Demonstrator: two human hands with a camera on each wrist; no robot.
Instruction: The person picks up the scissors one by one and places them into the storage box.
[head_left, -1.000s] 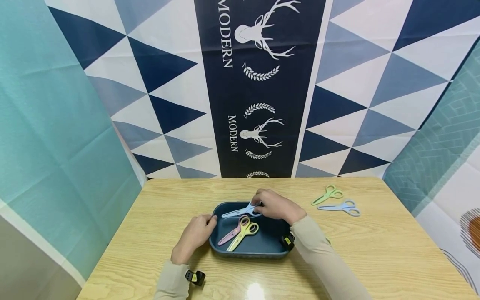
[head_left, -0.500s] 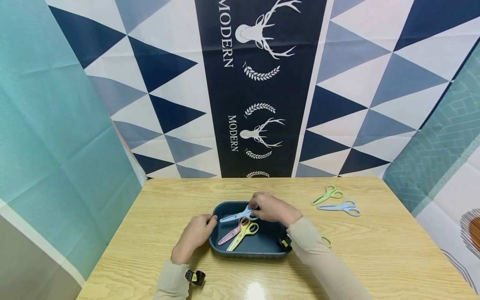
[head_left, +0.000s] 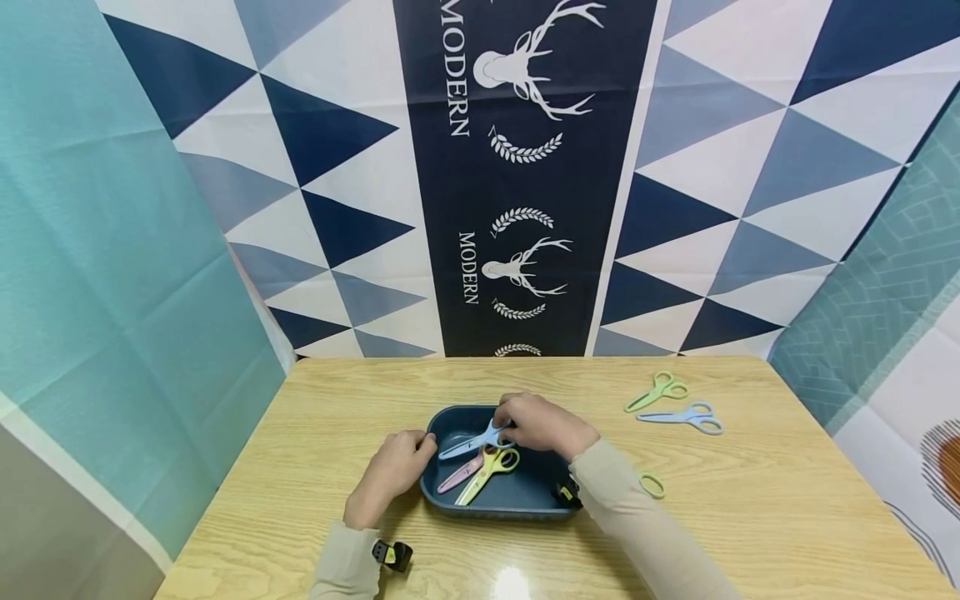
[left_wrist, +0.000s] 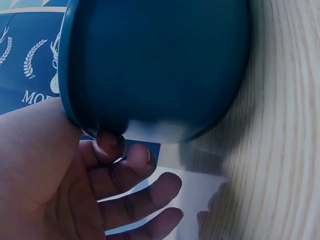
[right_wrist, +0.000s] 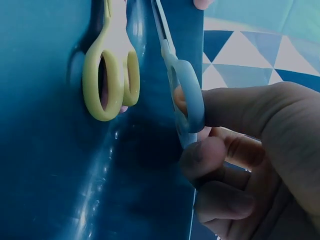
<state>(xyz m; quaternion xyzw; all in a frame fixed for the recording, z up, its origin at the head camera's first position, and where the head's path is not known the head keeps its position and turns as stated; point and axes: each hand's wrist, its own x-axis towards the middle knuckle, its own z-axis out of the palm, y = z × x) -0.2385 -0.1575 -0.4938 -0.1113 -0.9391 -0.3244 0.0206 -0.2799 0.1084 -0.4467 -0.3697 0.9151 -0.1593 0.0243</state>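
In the head view, the right hand (head_left: 542, 421) pinches the handle of a pair of light-blue, plastic-looking scissors (head_left: 480, 440) at the far side of a dark-blue tray (head_left: 528, 492) with rounded corners and smooth walls. The blades slant down toward the tray's left end, over the handle of a pair of pink, plastic-looking scissors (head_left: 459, 476); whether they touch is hard to tell. A pair of yellow, plastic-looking scissors (head_left: 486, 472) lies partly across the pink pair. The left hand (head_left: 393, 467) holds the tray's left end. Well to the right, on the wood-grain table (head_left: 322, 417), lie green scissors (head_left: 657, 390) and a second blue pair (head_left: 684, 415).

In the left wrist view, the left hand grips the rim near its thumb and forefinger, the other fingers loosely bent outside the wall. The tray looks stiff, light and rather slick, so the rim seems its surest hold.

In the right wrist view, one digit passes into a ring of the light-blue handle, with other fingers bent beside it. These scissors should be light and rigid, unlikely to break; the rings offer better purchase than the narrow, smooth blades.
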